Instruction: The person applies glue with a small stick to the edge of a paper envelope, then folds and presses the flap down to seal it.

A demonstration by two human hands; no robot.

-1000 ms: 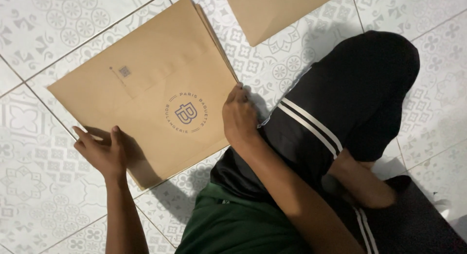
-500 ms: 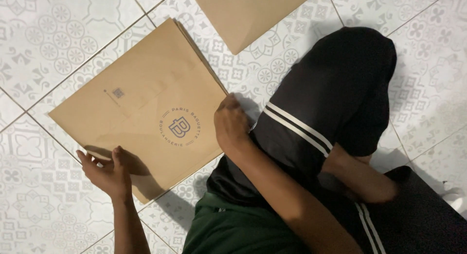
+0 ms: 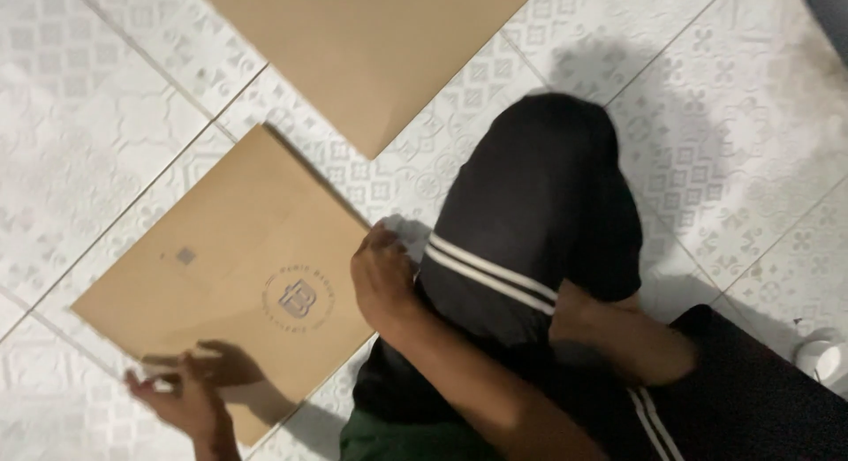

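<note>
A flat brown paper bag (image 3: 230,267) with a round printed emblem lies on the patterned white tile floor. My right hand (image 3: 382,280) rests curled on the bag's right edge, beside my bent knee in black trousers (image 3: 530,222). My left hand (image 3: 181,395), blurred, hovers over the bag's near corner with fingers spread; its shadow falls on the paper. Whether it touches the bag I cannot tell.
A second flat brown paper sheet or bag (image 3: 371,46) lies further away at the top. My legs in striped black trousers and a bare foot (image 3: 618,328) fill the lower right. A small white round object (image 3: 821,355) sits at the right edge.
The view has shifted, so the bag sits lower and left. My left hand has moved along the bag's near corner and is blurred. My right hand stays at the right edge.
</note>
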